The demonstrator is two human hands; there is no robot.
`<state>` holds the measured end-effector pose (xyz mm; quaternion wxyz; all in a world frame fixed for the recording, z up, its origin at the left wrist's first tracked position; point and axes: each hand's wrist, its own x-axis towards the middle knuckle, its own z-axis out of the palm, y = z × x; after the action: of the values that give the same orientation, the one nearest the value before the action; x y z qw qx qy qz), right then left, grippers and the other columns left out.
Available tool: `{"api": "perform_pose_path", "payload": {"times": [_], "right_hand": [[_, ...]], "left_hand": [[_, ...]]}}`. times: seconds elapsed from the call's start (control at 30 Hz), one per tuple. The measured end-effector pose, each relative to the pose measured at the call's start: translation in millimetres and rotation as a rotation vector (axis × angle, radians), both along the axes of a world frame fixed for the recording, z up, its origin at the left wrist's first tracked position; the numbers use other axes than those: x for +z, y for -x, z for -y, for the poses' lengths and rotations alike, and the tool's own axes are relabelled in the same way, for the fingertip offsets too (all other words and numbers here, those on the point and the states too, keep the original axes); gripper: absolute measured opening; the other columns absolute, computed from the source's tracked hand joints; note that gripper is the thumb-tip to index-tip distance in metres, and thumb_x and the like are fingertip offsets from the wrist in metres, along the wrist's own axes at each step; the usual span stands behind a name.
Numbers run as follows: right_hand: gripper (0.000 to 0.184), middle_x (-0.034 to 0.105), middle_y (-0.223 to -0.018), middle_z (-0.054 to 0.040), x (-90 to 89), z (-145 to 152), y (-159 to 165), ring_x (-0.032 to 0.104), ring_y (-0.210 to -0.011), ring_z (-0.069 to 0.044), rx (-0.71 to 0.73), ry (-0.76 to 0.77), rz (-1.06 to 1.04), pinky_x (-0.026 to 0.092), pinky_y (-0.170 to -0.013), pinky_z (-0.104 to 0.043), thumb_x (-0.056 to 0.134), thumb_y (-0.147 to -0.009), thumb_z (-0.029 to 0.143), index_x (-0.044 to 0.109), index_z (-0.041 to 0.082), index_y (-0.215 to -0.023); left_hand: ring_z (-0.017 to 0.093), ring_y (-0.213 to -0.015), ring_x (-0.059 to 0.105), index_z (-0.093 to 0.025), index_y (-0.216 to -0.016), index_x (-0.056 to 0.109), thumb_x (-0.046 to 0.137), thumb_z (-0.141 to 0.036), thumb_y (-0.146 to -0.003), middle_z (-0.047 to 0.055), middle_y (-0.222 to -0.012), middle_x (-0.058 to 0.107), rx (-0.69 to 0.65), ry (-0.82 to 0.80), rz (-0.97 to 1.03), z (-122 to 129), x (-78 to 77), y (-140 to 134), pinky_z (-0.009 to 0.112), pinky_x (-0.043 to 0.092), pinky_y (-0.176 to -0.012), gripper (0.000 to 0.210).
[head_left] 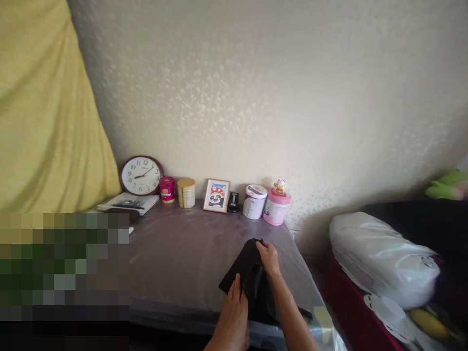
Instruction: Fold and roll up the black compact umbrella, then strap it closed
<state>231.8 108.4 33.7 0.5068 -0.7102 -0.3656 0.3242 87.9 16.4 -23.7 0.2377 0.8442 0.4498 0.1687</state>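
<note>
A piece of black cloth [237,263] lies partly folded near the front right corner of the table, with a dark end trailing to the right under my right forearm. My right hand [268,258] pinches its far upper edge between thumb and fingers. Against the near left part of the cloth rests my left hand [237,304], its fingers stretched out along the fabric. The cloth's lower part is hidden behind my hands and forearms, so its exact kind does not show.
Along the wall stand a round clock [142,175], a pink tin [167,190], a yellow-lidded canister [186,194], a framed panda picture [216,196], a black device [233,202], a white tub [254,202] and a pink tub [276,208]. A white plastic bag [383,258] lies to the right.
</note>
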Motion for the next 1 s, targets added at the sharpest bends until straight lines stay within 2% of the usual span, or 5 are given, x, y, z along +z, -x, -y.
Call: {"api": "perform_pose_path", "payload": {"times": [0.37, 0.57, 0.63, 0.77, 1.0], "right_hand": [[0.045, 0.067, -0.100, -0.0128, -21.8, -19.2, 11.2, 0.062, -0.046, -0.014, 0.063, 0.083, 0.126, 0.051, -0.044, -0.026, 0.045, -0.082, 0.035, 0.042, 0.013, -0.121], [0.032, 0.068, -0.068, -0.0028, -22.1, -18.1, 14.9, 0.062, -0.048, -0.013, 0.148, 0.091, 0.289, 0.046, -0.047, -0.022, 0.047, -0.082, 0.032, 0.048, 0.013, -0.108], [0.026, 0.066, -0.059, 0.0005, -18.5, -15.1, 17.6, 0.062, -0.052, -0.014, 0.189, 0.075, 0.338, 0.045, -0.051, -0.022, 0.049, -0.081, 0.031, 0.052, 0.015, -0.101], [0.013, 0.067, -0.062, 0.0028, -7.4, -4.3, 23.4, 0.062, -0.059, -0.012, 0.322, 0.025, 0.444, 0.043, -0.058, -0.021, 0.050, -0.079, 0.028, 0.058, 0.019, -0.086], [0.022, 0.069, -0.082, -0.0001, -7.8, 35.7, 22.8, 0.062, -0.079, -0.014, 0.526, -0.304, 0.585, 0.046, -0.074, -0.025, 0.045, -0.086, 0.030, 0.066, 0.023, -0.084]], "left_hand": [[0.028, -0.131, 0.029, -0.006, -0.134, 0.026, 0.047, -0.005, -0.057, 0.019, -0.139, 0.035, 0.012, -0.090, 0.035, -0.2, -0.3, 15.3, 0.041, 0.030, -0.108, 0.080], [0.029, -0.111, 0.052, -0.008, -0.117, 0.047, 0.040, -0.018, -0.079, 0.019, -0.120, 0.053, 0.151, -0.322, 0.016, 10.6, 8.1, 30.4, 0.045, 0.045, -0.093, 0.040], [0.026, -0.108, 0.054, -0.014, -0.111, 0.052, 0.040, -0.018, -0.080, 0.013, -0.118, 0.054, 0.089, -0.360, 0.056, 12.3, 19.1, 27.2, 0.044, 0.045, -0.093, 0.034], [0.027, -0.125, 0.039, -0.016, -0.122, 0.047, 0.046, -0.024, -0.078, 0.010, -0.136, 0.042, -0.026, -0.311, 0.079, 7.8, 29.7, 14.3, 0.044, 0.034, -0.105, 0.045], [0.026, -0.133, 0.023, -0.012, -0.138, 0.022, 0.043, -0.013, -0.072, 0.012, -0.146, 0.022, -0.024, -0.215, -0.050, 0.2, 9.4, 8.7, 0.044, 0.030, -0.107, 0.069]]}}
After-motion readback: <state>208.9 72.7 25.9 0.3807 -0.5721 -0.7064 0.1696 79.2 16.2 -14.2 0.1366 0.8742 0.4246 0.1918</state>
